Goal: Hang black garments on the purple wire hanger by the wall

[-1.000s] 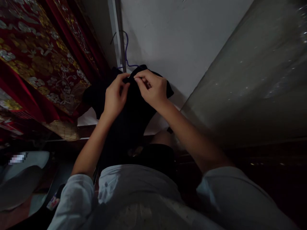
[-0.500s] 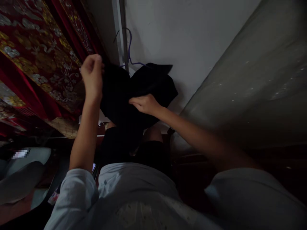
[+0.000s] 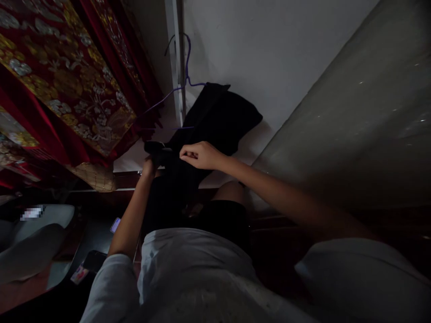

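Note:
A black garment (image 3: pixel 215 121) hangs half off a purple wire hanger (image 3: pixel 183 80) hooked on a white vertical rail (image 3: pixel 177 63). My right hand (image 3: pixel 198 155) is closed in a pinch on the garment's lower edge. My left hand (image 3: pixel 150 163) is lower and to the left, mostly hidden behind a dark fold of the same garment, and appears to grip it from below. The left arm of the hanger is bare. The cloth drapes down toward my lap.
A red and gold embroidered fabric (image 3: pixel 63 76) hangs at the left. A white wall (image 3: pixel 269 54) is behind the hanger and a grey glossy panel (image 3: pixel 353 125) slants at the right. A phone (image 3: pixel 115 224) and small items lie low at the left.
My left hand dropped from high at the left to below the garment. The garment slid off the hanger's left arm, baring the purple wire. My right hand stayed on the cloth.

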### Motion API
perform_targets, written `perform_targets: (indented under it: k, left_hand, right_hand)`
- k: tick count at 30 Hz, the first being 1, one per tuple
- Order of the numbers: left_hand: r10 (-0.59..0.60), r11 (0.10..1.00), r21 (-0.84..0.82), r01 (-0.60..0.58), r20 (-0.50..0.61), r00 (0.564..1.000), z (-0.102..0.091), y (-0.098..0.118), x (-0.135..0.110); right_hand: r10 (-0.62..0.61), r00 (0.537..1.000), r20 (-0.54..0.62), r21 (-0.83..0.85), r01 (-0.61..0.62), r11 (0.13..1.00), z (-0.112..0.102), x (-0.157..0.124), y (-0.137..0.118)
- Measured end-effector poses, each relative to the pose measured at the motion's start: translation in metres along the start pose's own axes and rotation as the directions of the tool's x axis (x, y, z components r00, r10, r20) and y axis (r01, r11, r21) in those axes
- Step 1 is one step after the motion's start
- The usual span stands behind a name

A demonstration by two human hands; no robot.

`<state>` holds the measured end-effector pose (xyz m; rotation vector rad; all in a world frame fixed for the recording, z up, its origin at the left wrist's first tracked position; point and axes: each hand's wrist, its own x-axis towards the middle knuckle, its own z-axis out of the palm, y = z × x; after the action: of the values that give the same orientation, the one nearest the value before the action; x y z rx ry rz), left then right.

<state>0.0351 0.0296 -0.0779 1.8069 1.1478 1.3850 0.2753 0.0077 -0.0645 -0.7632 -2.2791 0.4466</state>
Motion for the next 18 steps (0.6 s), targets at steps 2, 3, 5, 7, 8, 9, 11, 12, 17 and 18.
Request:
perform_targets:
  k: [2, 3, 5, 7, 8, 9, 11, 12, 17, 18]
  left_hand:
    - [-0.088, 0.996, -0.018, 0.088, 0.002, 0.996, 0.006, -0.015, -0.004]
    - [-0.127, 0.991, -0.037, 0.127, 0.001, 0.992, 0.009, -0.019, -0.004]
    - [-0.153, 0.98, -0.128, 0.153, 0.008, 0.988, 0.012, -0.017, -0.005]
    - [-0.093, 0.966, -0.24, 0.1, 0.039, 0.995, 0.016, 0.001, -0.005]
    - [-0.034, 0.964, -0.263, 0.049, 0.062, 0.997, 0.019, 0.014, -0.005]
    - [0.035, 0.97, -0.243, -0.013, 0.087, 0.996, 0.022, 0.028, -0.005]
    - [0.17, 0.984, -0.082, -0.16, 0.134, 0.976, 0.028, 0.056, -0.005]
    - [0.225, 0.973, 0.014, -0.23, 0.152, 0.963, 0.03, 0.067, -0.004]
    - [0.157, 0.982, 0.022, -0.185, 0.436, 0.886, 0.033, 0.073, -0.012]
    - [0.064, 0.996, 0.021, -0.089, 0.531, 0.845, 0.032, 0.065, -0.019]
  right_hand:
    - [0.067, 0.998, 0.02, 0.098, -0.069, 0.993, -0.006, 0.0, 0.013]
    - [0.107, 0.994, 0.036, 0.145, -0.111, 0.983, -0.009, 0.001, 0.02]
    - [0.194, 0.974, 0.119, 0.219, -0.217, 0.951, -0.012, 0.001, 0.03]
    - [0.234, 0.931, 0.279, 0.299, -0.316, 0.9, -0.011, 0.0, 0.031]
    - [0.224, 0.908, 0.354, 0.345, -0.35, 0.871, -0.009, -0.001, 0.028]
    - [0.206, 0.893, 0.4, 0.392, -0.37, 0.843, -0.006, -0.001, 0.023]
    - [0.22, 0.903, 0.37, 0.482, -0.389, 0.785, 0.001, -0.001, 0.008]
    - [0.272, 0.91, 0.313, 0.512, -0.403, 0.759, 0.003, 0.0, -0.001]
    - [0.345, 0.825, 0.448, 0.507, -0.552, 0.662, -0.029, 0.006, -0.032]
    - [0.288, 0.783, 0.552, 0.468, -0.576, 0.671, -0.043, 0.007, -0.035]
